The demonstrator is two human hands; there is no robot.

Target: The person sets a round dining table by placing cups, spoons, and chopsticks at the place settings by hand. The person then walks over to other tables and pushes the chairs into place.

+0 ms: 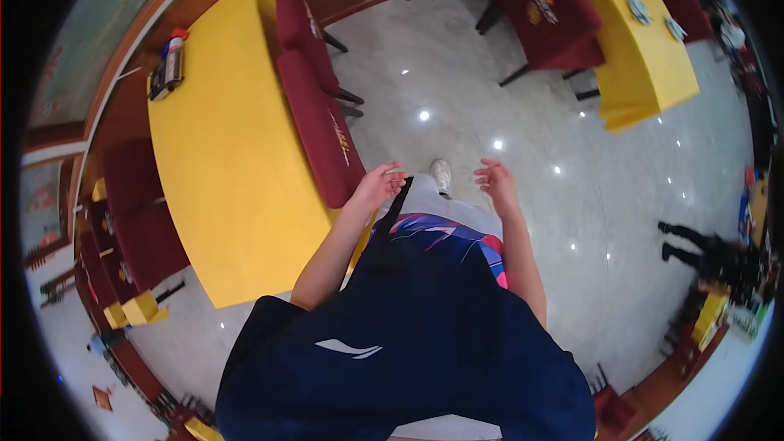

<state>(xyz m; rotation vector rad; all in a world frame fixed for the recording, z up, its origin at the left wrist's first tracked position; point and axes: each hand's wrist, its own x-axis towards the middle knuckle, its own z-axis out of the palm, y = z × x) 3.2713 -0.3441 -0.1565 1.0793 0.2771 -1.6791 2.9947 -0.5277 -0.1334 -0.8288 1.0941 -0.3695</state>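
Note:
My left hand (380, 185) is held in front of my body, its fingers loosely bent and apart, with nothing visible in them. Just beside its fingertips runs a black strip (399, 202) over my light shorts; whether the two touch I cannot tell. On the other side my right hand (496, 181) is raised over the floor, empty, with fingers slightly curled and spread. Nearest to my left hand is a maroon-covered chair (320, 131), tucked against a long table with a yellow cloth (233, 139).
A portable gas stove (167, 77) and a red-capped can (176, 39) stand at the yellow table's far edge. Ahead right, maroon chairs (547, 12) flank another yellow table (653, 57) with place settings (639, 10). Shiny grey floor (457, 73) lies between. A person in dark clothes (723, 261) is at far right.

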